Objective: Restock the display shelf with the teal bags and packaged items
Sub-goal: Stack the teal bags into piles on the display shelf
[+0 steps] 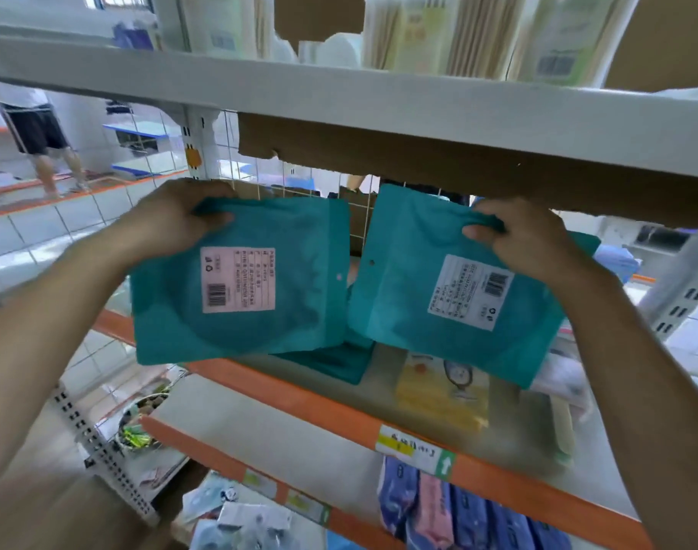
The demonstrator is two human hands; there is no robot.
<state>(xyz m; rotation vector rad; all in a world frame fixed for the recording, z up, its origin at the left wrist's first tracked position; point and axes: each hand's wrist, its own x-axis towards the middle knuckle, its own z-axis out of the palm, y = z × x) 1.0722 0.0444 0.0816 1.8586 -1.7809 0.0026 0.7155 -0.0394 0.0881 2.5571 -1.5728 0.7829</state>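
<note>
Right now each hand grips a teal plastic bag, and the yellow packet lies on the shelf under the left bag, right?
Not quite: the head view shows the yellow packet on the orange-edged shelf below the right teal plastic bag in the right hand, not the left teal plastic bag in the left hand. The rest holds.

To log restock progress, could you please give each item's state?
left teal bag: held up, label facing out.
right teal bag: held up, tilted, label facing out.
left grip: pinching left teal bag's top corner.
right grip: pinching right teal bag's top edge.
third teal bag: lying flat on the shelf.
yellow packet: lying flat on the shelf.
</note>
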